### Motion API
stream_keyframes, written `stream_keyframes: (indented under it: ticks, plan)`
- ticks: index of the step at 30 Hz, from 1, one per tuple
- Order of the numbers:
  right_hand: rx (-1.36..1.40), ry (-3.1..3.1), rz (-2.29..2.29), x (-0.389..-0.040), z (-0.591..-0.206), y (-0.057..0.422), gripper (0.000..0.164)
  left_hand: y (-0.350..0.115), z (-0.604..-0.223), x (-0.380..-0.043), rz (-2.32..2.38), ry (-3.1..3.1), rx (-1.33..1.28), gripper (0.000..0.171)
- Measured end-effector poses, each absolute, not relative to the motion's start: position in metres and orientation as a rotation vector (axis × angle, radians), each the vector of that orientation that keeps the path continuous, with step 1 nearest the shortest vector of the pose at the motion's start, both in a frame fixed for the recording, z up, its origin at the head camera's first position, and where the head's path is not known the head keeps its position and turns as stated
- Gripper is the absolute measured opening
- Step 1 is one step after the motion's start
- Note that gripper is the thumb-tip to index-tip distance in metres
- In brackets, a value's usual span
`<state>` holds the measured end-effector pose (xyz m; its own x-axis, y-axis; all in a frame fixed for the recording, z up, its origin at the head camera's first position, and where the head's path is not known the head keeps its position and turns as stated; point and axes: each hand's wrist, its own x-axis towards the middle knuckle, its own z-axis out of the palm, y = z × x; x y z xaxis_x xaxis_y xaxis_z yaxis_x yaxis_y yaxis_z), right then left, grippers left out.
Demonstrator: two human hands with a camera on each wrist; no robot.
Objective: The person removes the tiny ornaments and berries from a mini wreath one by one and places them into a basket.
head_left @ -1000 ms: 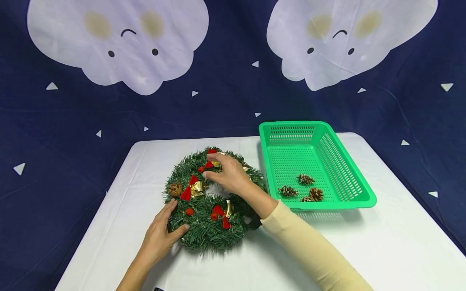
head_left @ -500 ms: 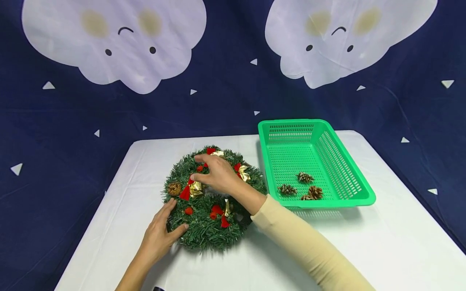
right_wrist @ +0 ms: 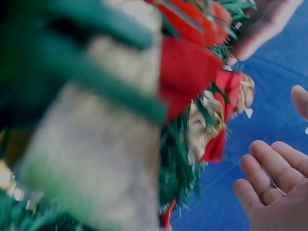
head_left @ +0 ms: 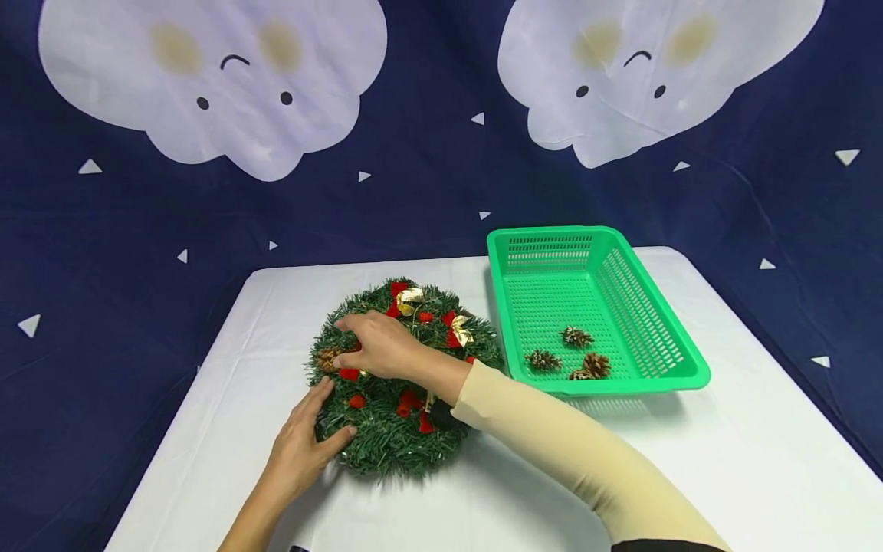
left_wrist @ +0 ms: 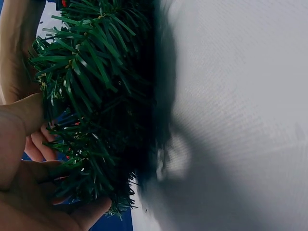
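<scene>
A green tinsel wreath [head_left: 393, 448] with red-and-gold bows and red berries lies on the white table. My left hand [head_left: 300, 441] grips its near-left outer edge, and in the left wrist view the thumb and fingers [left_wrist: 94, 211] sit to either side of the greenery. My right hand [head_left: 386, 346] is over the wreath's left part, partly covering a red-and-gold bow. Its fingers are spread and relaxed, with nothing between them in the right wrist view. A brown pine cone [head_left: 327, 358] sits on the wreath's left side, right by those fingertips; whether they touch it, I cannot tell.
To the right of the wreath stands a green perforated basket [head_left: 690, 381], with several pine cones [head_left: 576, 337] near its front end. White tablecloth [head_left: 538, 491] stretches across the front. A dark blue cloth with clouds [head_left: 428, 207] hangs behind the table.
My right hand has moved left across the wreath, from near its centre to beside the pine cone, uncovering the bows at the upper right. The left hand has stayed on the edge.
</scene>
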<state>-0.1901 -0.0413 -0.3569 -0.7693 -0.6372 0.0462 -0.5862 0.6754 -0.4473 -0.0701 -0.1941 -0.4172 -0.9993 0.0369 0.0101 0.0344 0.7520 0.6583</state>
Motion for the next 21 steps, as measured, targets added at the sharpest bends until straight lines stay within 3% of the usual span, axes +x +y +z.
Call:
stream_keyframes:
  ticks: [21]
  plan:
    - [-1.113, 2.751, -0.579, -0.198, -0.378, -0.068, 0.055, -0.194, -0.418, -0.071, 1.096, 2.926, 0.033, 0.080]
